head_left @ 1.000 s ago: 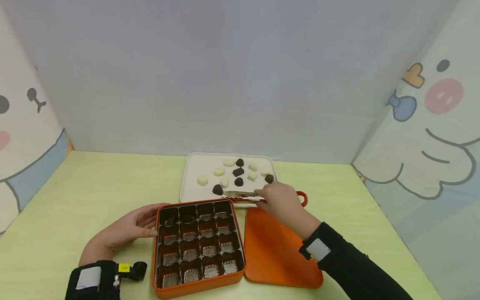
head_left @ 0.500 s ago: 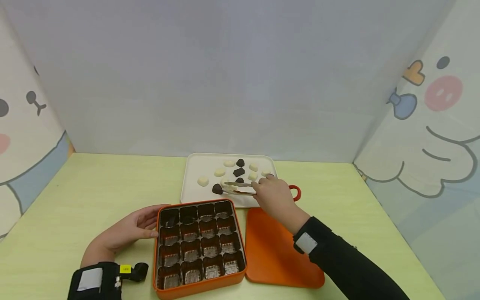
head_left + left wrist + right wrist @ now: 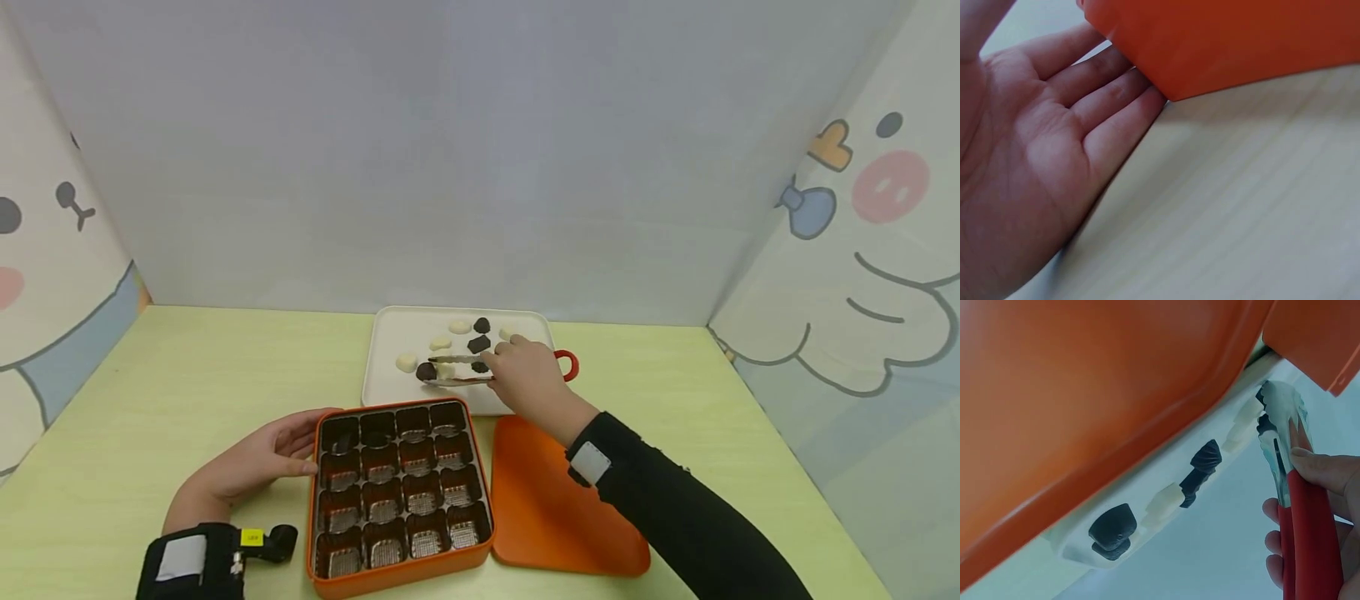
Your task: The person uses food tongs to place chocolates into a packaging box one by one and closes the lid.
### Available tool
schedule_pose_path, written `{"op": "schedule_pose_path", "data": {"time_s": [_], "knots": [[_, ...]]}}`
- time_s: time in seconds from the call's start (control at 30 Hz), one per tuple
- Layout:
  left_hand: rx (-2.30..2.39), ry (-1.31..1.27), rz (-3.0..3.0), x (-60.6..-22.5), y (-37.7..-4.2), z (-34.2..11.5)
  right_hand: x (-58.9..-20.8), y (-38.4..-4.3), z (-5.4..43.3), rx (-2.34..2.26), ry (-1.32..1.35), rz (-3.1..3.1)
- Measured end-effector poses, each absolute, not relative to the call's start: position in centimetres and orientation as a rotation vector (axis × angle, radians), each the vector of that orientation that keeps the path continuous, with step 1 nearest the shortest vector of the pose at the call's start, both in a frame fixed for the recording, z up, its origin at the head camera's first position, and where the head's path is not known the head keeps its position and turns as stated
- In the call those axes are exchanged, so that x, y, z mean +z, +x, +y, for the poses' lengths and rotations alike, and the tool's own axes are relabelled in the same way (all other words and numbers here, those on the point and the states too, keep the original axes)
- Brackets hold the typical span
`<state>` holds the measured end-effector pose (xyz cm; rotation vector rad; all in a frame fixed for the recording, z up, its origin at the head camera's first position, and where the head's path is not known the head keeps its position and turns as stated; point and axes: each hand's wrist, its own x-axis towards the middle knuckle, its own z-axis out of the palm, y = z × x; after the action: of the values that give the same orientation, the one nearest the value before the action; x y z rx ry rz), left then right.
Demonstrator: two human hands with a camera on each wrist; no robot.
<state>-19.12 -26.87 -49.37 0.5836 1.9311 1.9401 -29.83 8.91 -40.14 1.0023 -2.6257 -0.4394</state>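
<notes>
Orange box [image 3: 405,573], compartments [image 3: 425,492] mostly unfilled; left hand [image 3: 258,454] alongside, fingers straight against its wall. Orange lid [image 3: 567,508], off. Right hand [image 3: 528,379], fingers wrapped round red-handled tongs [image 3: 1316,544] bracketing a dark chocolate [image 3: 425,372]. White tray [image 3: 388,337]: further chocolates [image 3: 406,362] remaining; work judged early.

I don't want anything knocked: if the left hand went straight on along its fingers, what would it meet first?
Most likely the orange box: the left hand lies right at its corner, though exact depth there is hard to judge.
</notes>
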Motion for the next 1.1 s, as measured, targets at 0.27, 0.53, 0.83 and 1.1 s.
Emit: {"op": "schedule_pose_path", "data": {"time_s": [0.27,0.53,0.83,1.1], "knots": [[1.955,0.585,1.905,-49.8,-18.9,-26.7,-39.7,-30.9,8.3,-0.412,1.054,-2.643],[1.984,0.605,1.878,-50.1,-18.8,-26.7,-39.3,-31.0,7.4,-0.421,1.084,-2.620],[1.978,0.604,1.875,-49.7,-18.8,-26.5,-39.1,-30.1,9.2,-0.403,1.050,-2.660],[1.959,0.605,1.909,-49.6,-19.2,-26.8,-36.9,-28.4,11.2,-0.254,1.082,-2.595]]}}
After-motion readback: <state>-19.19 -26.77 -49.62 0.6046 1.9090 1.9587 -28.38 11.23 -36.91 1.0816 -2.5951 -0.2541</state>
